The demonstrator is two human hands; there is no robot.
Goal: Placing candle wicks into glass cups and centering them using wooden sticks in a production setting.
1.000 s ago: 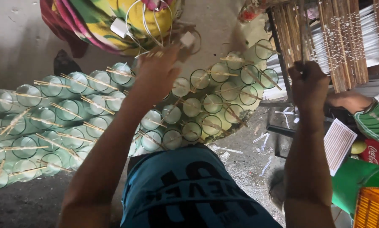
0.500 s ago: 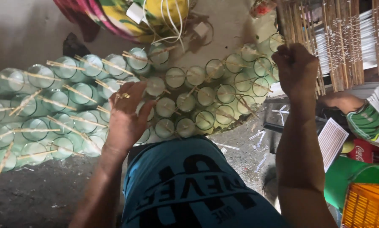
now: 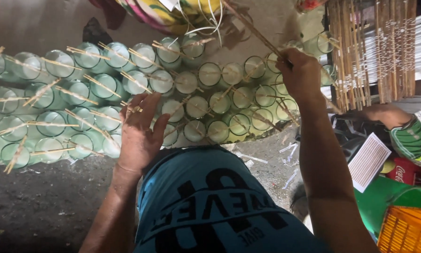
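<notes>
— Down on the floor [image 3: 41, 206], what sits under the hands?

— Glass jars [image 3: 126, 89] filled with pale wax, standing rim to rim in a long bed. I count somewhere past forty; the left edge cuts off more, so an exact total cannot be told. Most carry one thin bamboo stick [image 3: 86, 122] laid across the mouth.

— And the left hand [image 3: 140, 133]?

— One hand, spread flat over the near row of jars, its fingers [image 3: 147, 104] wide open and holding nothing. A ring shows on one finger.

— The right hand [image 3: 301, 75]?

— Its fingers are curled tight on one long thin stick [image 3: 252, 29], which slants up and left above the far jars.

— Anything beside that?

— A rack of many more sticks [image 3: 374, 47] at upper right, too many to count. One other person's arm in a green sleeve [image 3: 414, 136] lies at the right edge, and one orange crate [image 3: 407, 232] sits in the corner.
</notes>
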